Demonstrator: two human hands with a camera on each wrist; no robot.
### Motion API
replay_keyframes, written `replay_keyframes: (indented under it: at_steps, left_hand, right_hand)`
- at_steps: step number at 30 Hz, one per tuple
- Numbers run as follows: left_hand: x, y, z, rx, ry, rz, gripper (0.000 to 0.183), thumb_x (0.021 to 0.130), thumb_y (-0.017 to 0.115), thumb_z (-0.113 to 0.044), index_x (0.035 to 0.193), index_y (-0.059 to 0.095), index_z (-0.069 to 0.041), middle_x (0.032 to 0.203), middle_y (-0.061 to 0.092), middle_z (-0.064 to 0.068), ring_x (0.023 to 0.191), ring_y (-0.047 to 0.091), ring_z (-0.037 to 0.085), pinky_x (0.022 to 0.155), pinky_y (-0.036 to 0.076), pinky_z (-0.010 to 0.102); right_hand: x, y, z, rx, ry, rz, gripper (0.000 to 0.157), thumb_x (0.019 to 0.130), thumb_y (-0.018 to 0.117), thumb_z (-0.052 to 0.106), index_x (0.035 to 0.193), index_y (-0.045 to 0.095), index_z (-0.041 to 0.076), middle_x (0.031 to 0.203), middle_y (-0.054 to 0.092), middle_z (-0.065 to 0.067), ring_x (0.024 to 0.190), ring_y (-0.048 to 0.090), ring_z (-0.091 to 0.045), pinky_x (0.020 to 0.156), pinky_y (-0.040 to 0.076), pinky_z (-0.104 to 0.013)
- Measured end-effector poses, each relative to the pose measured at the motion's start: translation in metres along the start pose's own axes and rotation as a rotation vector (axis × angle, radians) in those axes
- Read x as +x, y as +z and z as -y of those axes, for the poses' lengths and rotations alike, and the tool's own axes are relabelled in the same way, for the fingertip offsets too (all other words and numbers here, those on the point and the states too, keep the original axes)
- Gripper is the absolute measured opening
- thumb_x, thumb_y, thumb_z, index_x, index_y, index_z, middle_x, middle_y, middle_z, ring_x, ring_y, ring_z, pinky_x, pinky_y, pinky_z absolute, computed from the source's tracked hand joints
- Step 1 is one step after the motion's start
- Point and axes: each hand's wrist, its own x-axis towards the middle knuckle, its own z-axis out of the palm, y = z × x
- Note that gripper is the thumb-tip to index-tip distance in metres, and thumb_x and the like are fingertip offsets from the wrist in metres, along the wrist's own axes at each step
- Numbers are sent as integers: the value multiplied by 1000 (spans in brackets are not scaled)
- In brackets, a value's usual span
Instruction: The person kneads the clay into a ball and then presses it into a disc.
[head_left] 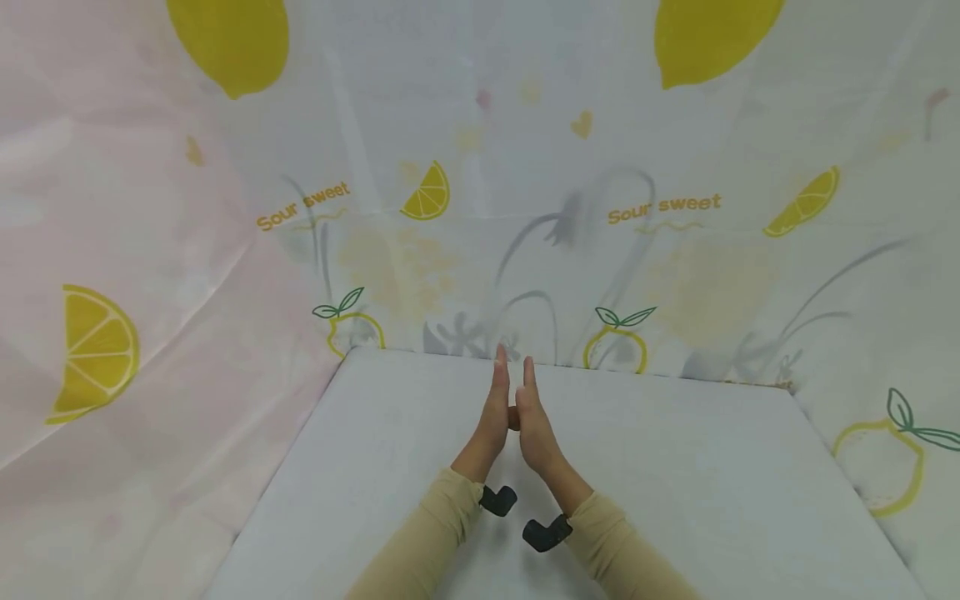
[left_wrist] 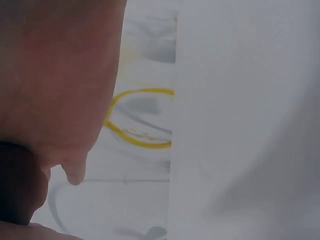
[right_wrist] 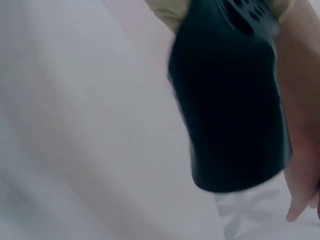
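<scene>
In the head view my left hand (head_left: 494,414) and right hand (head_left: 534,423) stand palm to palm above the white table (head_left: 697,475). Their fingers are straight and point up and away, with a narrow gap between the fingertips. A small brown shape (head_left: 513,418) shows between the palms; I cannot tell whether it is a thumb. Close up in the left wrist view are a hand (left_wrist: 65,80) and a dark rounded shape (left_wrist: 17,185) at the left edge. A black wrist camera casing (right_wrist: 230,110) covers much of the right wrist view, partly hiding a hand (right_wrist: 302,155) beside it.
Black wrist mounts (head_left: 498,501) sit below both hands at the beige sleeves (head_left: 427,533). Behind the table's far edge hangs a pale cloth (head_left: 480,133) printed with lemons, and more cloth runs down both sides.
</scene>
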Motion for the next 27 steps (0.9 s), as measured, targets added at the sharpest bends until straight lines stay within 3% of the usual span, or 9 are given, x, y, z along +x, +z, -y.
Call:
replay_keyframes:
  at_steps: [1, 5, 8, 10, 12, 16, 19, 23, 27]
  left_hand:
    - [2, 0, 0, 22, -6, -17, 75, 106, 6, -61, 164, -4, -14, 171, -8, 3, 156, -7, 23, 123, -3, 53]
    - [7, -1, 1, 52, -32, -43, 66, 110, 8, -48, 164, -4, -13, 171, -6, 5, 156, -4, 25, 124, 0, 52]
    - [9, -1, 5, 59, -45, -33, 66, 110, 9, -47, 164, -5, -12, 171, -6, 8, 156, -3, 27, 124, 1, 53]
    - [8, -1, 6, 59, -72, -22, 67, 109, 9, -49, 164, -5, -12, 171, -5, 9, 156, -3, 29, 123, 2, 54]
    - [6, 0, 7, 50, -118, -2, 71, 108, 9, -55, 164, -5, -14, 171, -5, 9, 156, -3, 29, 123, 2, 56]
    - [0, 1, 8, 18, -174, 55, 81, 103, 11, -68, 165, -3, -17, 171, -3, 6, 156, -3, 29, 122, 2, 59]
    - [-4, 4, 12, -21, -148, 107, 89, 100, 10, -74, 164, 0, -13, 171, -2, 6, 156, -3, 28, 123, 1, 57]
    - [-9, 6, 11, -147, -104, 171, 97, 99, 9, -76, 163, -1, -4, 171, -4, 10, 156, -5, 26, 124, 0, 51]
    - [-12, 6, 6, -225, -70, 230, 97, 98, 7, -76, 163, -1, -6, 171, -4, 8, 156, -6, 26, 124, -1, 52]
  right_hand:
    - [-2, 2, 0, 5, -14, 0, 57, 113, 15, 24, 162, -7, 6, 170, -8, -14, 151, 18, -34, 119, 21, -59]
    - [-9, 7, 2, 49, -42, -8, 57, 113, 16, 22, 162, -9, 9, 170, -10, -9, 154, 10, -31, 111, 36, -58]
    - [-12, 7, 4, 76, -56, -16, 58, 112, 17, 20, 162, -10, 8, 170, -10, -9, 154, 8, -33, 110, 37, -59]
    - [-13, 7, 6, 72, -71, -25, 58, 112, 17, 21, 162, -10, 7, 170, -9, -9, 155, 0, -31, 117, 26, -59]
    - [-13, 6, 9, 52, -95, -35, 59, 112, 17, 19, 162, -9, 6, 170, -8, -9, 156, -3, -29, 123, 15, -48]
    - [-9, 4, 16, 4, -129, -66, 60, 111, 19, 20, 162, -7, 5, 171, -5, -8, 156, -4, -24, 124, 2, -37]
    - [-3, 2, 19, -17, -137, -92, 61, 111, 21, 25, 163, -5, 7, 171, -3, -6, 156, -2, -23, 124, 2, -43]
    - [8, -2, 20, -55, -142, -124, 61, 111, 23, 27, 163, -2, 7, 171, -1, -6, 156, 0, -22, 125, 3, -45]
    - [15, -8, 17, -70, -137, -138, 59, 112, 22, 22, 162, -2, 3, 170, -1, -10, 156, 0, -25, 125, 4, -46]
